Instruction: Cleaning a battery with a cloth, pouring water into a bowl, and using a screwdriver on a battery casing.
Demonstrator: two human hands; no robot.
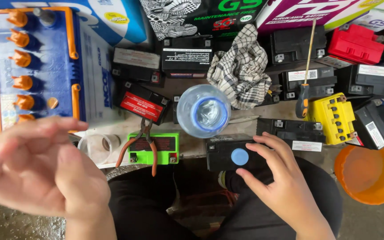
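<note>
My right hand (pixel 277 178) rests its fingers on a small black battery (pixel 226 153), with a round blue bottle cap (pixel 239 156) lying just by the fingertips. An uncapped clear plastic bottle (pixel 203 111) stands upright just behind that battery. My left hand (pixel 38 171) hovers blurred at the lower left, fingers apart and holding nothing. Close to it are a clear plastic cup (pixel 96 147), orange-handled pliers (pixel 139 144) and a green battery (pixel 153 149).
A large blue battery with orange caps (pixel 36 66) stands at the left. Several small black batteries, a red one (pixel 355 43) and a yellow one (pixel 334 118) crowd the back. A checked cloth (pixel 241 71), a screwdriver (pixel 305 80) and an orange bowl (pixel 370 173) lie around.
</note>
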